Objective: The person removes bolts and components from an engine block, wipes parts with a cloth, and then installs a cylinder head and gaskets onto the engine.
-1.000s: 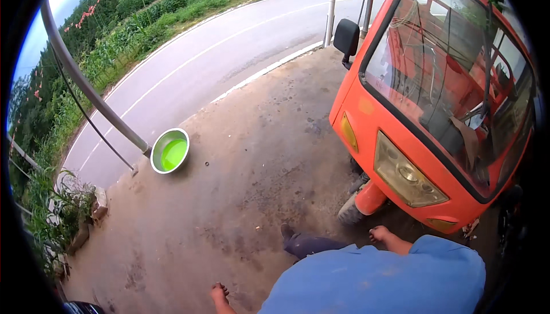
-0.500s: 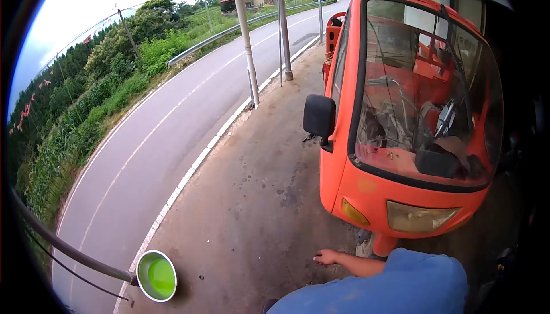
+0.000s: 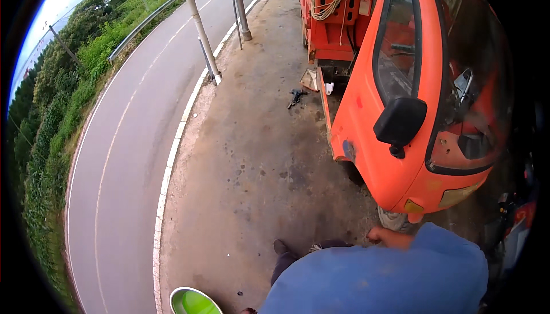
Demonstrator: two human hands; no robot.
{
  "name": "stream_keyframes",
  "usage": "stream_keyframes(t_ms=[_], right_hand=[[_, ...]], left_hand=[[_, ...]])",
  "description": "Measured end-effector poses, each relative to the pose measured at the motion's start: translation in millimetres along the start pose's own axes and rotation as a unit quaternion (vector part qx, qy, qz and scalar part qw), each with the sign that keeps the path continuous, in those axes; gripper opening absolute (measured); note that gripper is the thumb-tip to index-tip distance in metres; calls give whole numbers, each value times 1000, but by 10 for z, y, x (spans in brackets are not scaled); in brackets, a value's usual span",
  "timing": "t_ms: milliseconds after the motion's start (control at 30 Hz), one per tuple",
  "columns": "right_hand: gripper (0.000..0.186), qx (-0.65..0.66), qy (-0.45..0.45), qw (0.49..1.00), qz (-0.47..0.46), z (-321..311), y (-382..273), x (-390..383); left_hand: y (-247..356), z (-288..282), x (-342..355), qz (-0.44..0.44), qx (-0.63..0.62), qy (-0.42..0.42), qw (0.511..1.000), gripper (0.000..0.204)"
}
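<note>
At the lower right, my right hand (image 3: 375, 234) reaches out of the blue sleeve beside the front wheel (image 3: 394, 220) of an orange three-wheeled truck (image 3: 366, 162). Its fingers look curled; anything in them is too small to make out. Only a sliver of my left hand (image 3: 248, 311) shows at the lower edge, its fingers hidden. Closest to it is a metal basin (image 3: 175, 301) with bright green inside, cut off by the frame. My blue shirt (image 3: 372, 277) covers much of the lower view, and one dark shoe (image 3: 279, 246) rests on the ground.
A black mirror (image 3: 401, 121) juts from the cab. Farther back, coiled rope (image 3: 332, 6) hangs on the red cargo bed, and a dark object (image 3: 296, 97) lies on the concrete. Metal poles (image 3: 199, 24) stand along the white kerb (image 3: 166, 182), with a road (image 3: 123, 159) beyond.
My view has shifted, showing more of the truck's side and rope. My right hand has drawn in close to the front wheel. The basin now sits lower, and part of my left hand has appeared.
</note>
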State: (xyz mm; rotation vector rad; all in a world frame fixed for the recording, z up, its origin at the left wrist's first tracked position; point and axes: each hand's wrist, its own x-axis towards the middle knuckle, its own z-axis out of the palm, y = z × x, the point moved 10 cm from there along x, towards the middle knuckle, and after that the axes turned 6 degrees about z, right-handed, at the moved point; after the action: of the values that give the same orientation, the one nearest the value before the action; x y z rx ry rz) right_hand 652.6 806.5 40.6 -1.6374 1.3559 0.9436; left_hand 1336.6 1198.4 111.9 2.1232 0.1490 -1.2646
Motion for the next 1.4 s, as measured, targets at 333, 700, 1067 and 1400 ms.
stream_keyframes(t_ms=[333, 700, 1067, 1400], right_hand=[[30, 500, 84, 845, 169, -664, -943, 693], [39, 557, 224, 796, 83, -4644, -1962, 1421], [35, 797, 234, 545, 117, -6650, -1548, 1924], [28, 854, 352, 357, 141, -7862, 220, 2282]], left_hand=[[5624, 606, 2087, 263, 8, -8, 965, 13], [6791, 2985, 2348, 151, 447, -226, 852, 24], [9268, 5246, 4040, 55, 712, -314, 625, 32], [12011, 11013, 1840, 509, 629, -368, 457, 27]])
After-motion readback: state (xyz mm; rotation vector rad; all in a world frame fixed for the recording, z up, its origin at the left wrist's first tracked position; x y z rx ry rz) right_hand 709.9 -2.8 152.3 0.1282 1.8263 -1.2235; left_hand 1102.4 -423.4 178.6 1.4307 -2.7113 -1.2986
